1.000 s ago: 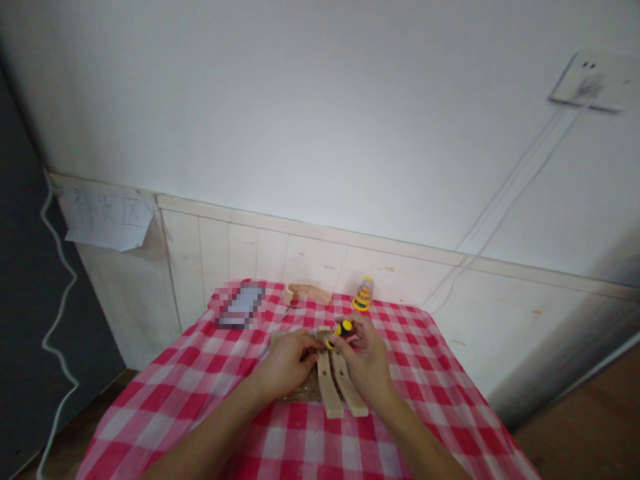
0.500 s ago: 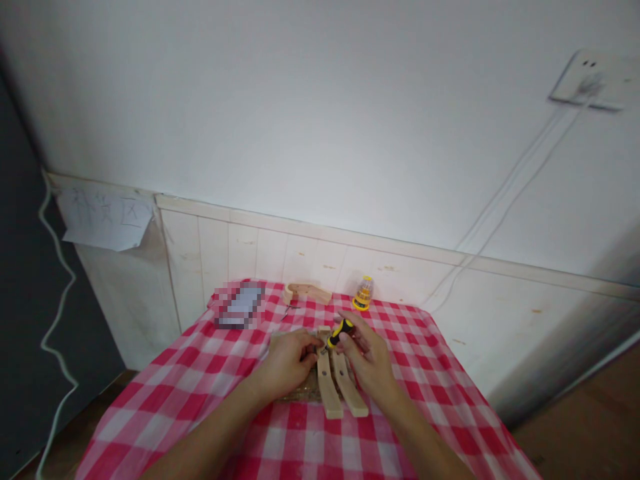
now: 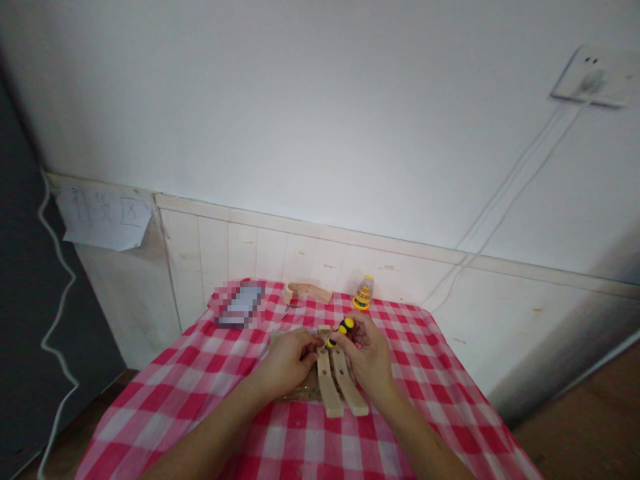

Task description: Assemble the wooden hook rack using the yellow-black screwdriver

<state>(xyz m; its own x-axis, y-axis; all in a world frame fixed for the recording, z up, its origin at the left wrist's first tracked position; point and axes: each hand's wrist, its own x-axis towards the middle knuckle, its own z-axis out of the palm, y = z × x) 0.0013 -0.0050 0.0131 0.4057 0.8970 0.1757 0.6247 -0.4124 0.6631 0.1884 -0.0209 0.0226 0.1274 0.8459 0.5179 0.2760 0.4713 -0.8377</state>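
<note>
My right hand (image 3: 369, 357) grips a small yellow and black screwdriver (image 3: 340, 331), tilted with its tip down at the top of a wooden assembly (image 3: 335, 388) made of two pale slats. My left hand (image 3: 287, 363) is closed over the left side of that assembly, its fingertips pinched near the screwdriver tip. The wooden parts lie on a table with a red and white checked cloth (image 3: 210, 373).
At the table's far edge lie a curved wooden piece (image 3: 306, 292), a small yellow-topped clear container (image 3: 364, 293) and a blurred flat object (image 3: 241, 303). A white panelled wall stands behind the table. A white cable (image 3: 55, 313) hangs at the left; a wall socket (image 3: 590, 79) is at the upper right.
My right hand's fingers closed round the screwdriver handle again after loosening half a second ago; the screwdriver has tilted a little. My left hand has stayed in place.
</note>
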